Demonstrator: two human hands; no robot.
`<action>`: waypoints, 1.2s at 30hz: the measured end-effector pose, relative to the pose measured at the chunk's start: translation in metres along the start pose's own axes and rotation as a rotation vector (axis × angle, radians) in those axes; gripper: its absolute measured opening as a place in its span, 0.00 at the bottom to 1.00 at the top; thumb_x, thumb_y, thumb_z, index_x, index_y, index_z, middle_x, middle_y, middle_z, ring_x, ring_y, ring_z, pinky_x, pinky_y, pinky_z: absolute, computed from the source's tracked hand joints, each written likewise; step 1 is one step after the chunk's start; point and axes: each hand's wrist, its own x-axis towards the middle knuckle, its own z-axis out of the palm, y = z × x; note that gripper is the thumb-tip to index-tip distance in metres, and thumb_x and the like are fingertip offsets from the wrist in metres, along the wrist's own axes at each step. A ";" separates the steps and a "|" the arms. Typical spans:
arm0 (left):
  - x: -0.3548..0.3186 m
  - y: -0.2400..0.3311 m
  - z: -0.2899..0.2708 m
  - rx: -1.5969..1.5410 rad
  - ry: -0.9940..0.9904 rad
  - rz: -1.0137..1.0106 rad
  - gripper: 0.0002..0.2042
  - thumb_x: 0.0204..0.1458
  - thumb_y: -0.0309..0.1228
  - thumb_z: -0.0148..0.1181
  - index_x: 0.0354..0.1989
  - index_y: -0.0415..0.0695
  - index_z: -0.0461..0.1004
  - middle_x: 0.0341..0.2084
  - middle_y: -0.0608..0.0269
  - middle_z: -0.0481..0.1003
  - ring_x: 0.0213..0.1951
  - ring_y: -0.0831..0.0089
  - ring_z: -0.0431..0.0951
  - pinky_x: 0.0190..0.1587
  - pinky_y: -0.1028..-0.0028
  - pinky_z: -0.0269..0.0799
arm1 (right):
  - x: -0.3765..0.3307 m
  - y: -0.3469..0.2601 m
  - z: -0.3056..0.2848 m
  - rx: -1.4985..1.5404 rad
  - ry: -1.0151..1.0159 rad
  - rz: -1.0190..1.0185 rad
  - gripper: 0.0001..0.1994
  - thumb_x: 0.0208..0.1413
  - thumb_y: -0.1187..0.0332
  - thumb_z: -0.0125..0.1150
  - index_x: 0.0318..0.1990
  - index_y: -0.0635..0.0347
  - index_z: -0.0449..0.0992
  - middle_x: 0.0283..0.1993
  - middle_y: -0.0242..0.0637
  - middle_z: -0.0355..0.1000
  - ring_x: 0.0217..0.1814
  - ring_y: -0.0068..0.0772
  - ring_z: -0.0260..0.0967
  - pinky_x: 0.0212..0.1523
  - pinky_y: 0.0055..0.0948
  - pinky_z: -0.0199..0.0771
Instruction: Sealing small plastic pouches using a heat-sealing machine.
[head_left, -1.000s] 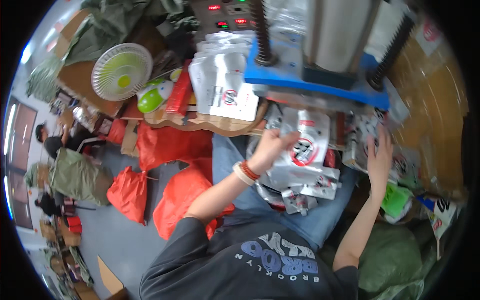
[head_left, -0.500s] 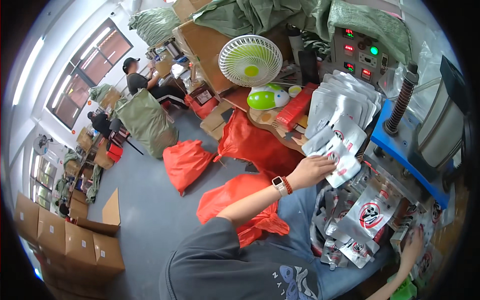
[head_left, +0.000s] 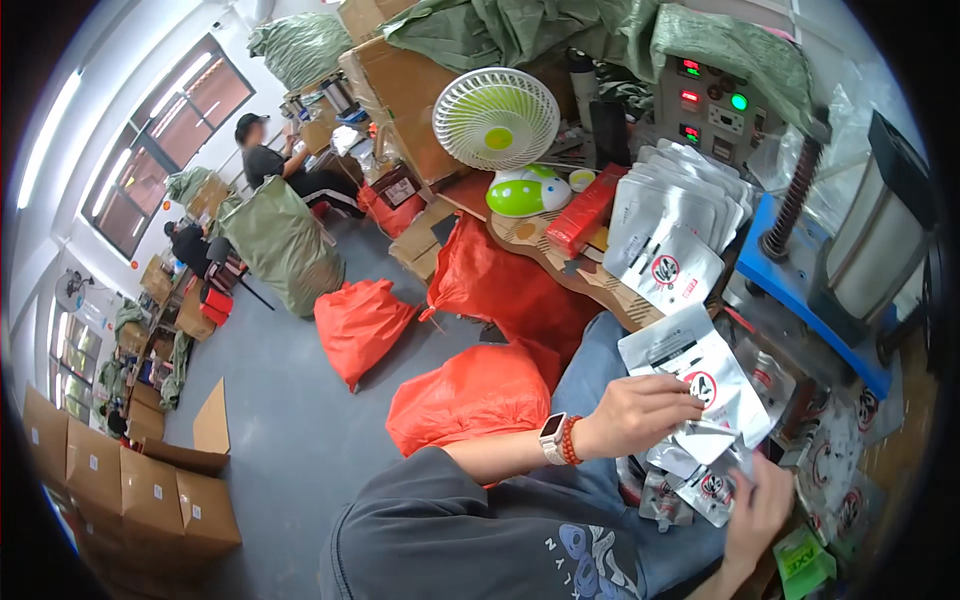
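Observation:
My left hand (head_left: 645,415) pinches a flat silver pouch (head_left: 685,350) with a red ring mark, above my lap. Close to the pouch's near end is my right hand (head_left: 758,505), its fingers bent together and slightly blurred. Something pale and silvery shows at those fingertips; I cannot make out what it is. Beneath both hands, more filled silver pouches (head_left: 665,498) lie heaped, partly hidden. Beyond the held pouch, a fanned stack of flat silver pouches (head_left: 675,205) rests on the table, with one pouch (head_left: 662,268) lying face up at its front.
At right stands a press with a blue plate (head_left: 790,270) and a spring post. A control box (head_left: 705,110) with lit displays is behind. A white-green fan (head_left: 497,125) and red box (head_left: 588,210) share the table. Red sacks (head_left: 470,395) lie left; two people sit farther off.
My left hand has come nearer from the stack, now with a pouch held over my lap. My right hand has moved left from the items at the right edge to the pouch's near end.

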 end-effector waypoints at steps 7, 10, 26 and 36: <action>0.020 0.020 -0.033 0.100 -0.080 0.095 0.14 0.36 0.17 0.57 0.33 0.42 0.80 0.34 0.64 0.81 0.40 0.67 0.81 0.40 0.72 0.79 | 0.017 -0.038 -0.033 -0.144 0.189 -0.205 0.19 0.41 0.70 0.72 0.41 0.68 0.77 0.32 0.40 0.69 0.29 0.44 0.65 0.29 0.38 0.63; 0.024 0.017 -0.030 0.120 -0.152 0.088 0.14 0.34 0.17 0.58 0.33 0.41 0.80 0.33 0.63 0.81 0.38 0.66 0.82 0.39 0.71 0.78 | 0.029 -0.026 -0.021 -0.118 0.115 -0.231 0.19 0.40 0.68 0.72 0.42 0.65 0.78 0.30 0.35 0.68 0.28 0.36 0.66 0.27 0.34 0.64; 0.019 -0.033 0.093 -1.088 -0.212 -1.182 0.13 0.56 0.33 0.62 0.36 0.32 0.79 0.27 0.61 0.80 0.26 0.82 0.77 0.28 0.80 0.73 | 0.016 0.024 -0.053 -0.110 0.346 0.381 0.21 0.56 0.67 0.60 0.56 0.64 0.70 0.49 0.43 0.71 0.50 0.42 0.67 0.52 0.37 0.65; 0.030 -0.108 0.072 -0.676 -0.281 -0.929 0.18 0.56 0.42 0.61 0.42 0.36 0.79 0.24 0.65 0.77 0.25 0.80 0.74 0.29 0.78 0.68 | -0.039 0.115 -0.013 -0.082 -0.122 0.527 0.16 0.63 0.61 0.52 0.45 0.67 0.73 0.48 0.47 0.71 0.49 0.54 0.67 0.53 0.39 0.64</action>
